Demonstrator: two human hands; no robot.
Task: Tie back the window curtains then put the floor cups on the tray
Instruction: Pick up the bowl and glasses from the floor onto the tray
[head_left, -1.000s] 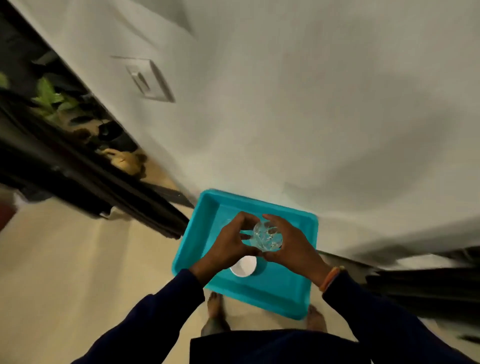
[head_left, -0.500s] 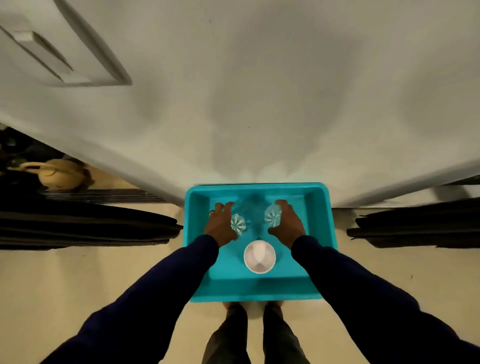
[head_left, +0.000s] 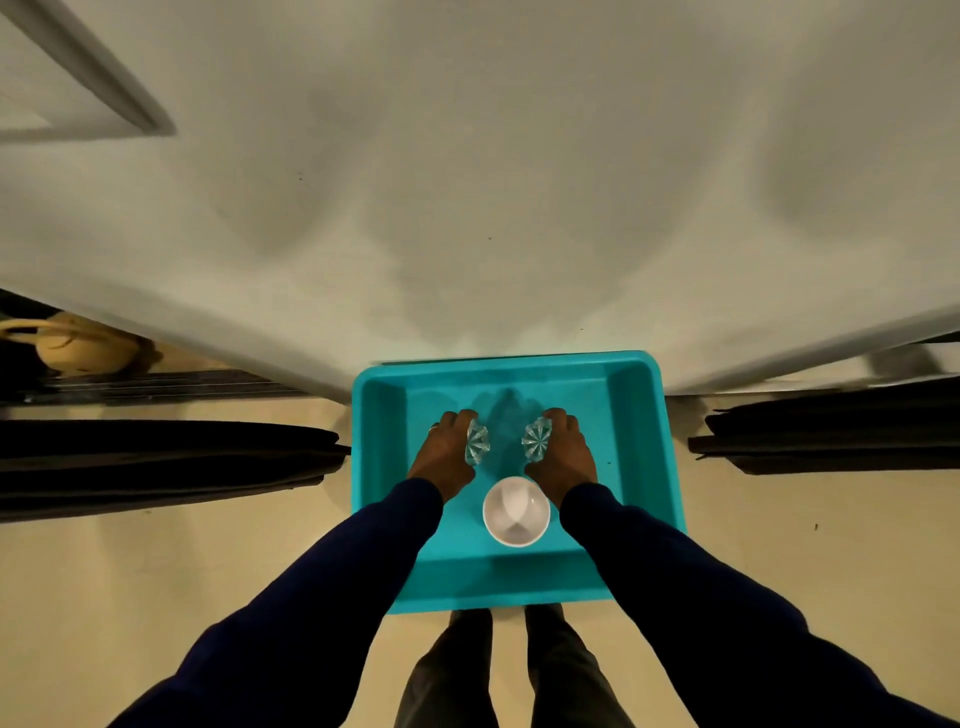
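Note:
A turquoise tray (head_left: 639, 467) lies on the floor against a white wall. My left hand (head_left: 447, 454) grips a clear cut-glass cup (head_left: 477, 442) inside the tray, left of centre. My right hand (head_left: 561, 457) grips a second clear glass cup (head_left: 536, 440) a little to the right of it. Both glasses are low over the tray floor; I cannot tell whether they touch it. A white cup (head_left: 516, 512) stands upright in the tray, nearer to me, between my wrists.
Dark curtain fabric lies bunched on the floor left (head_left: 156, 462) and right (head_left: 831, 431) of the tray. A tan pot (head_left: 83, 345) sits behind the left window track. My feet (head_left: 498, 654) stand just before the tray's near edge.
A second ago both hands held glass together above the tray. They have since come apart, each with one glass, and lowered into the tray. The view has swung square to the wall.

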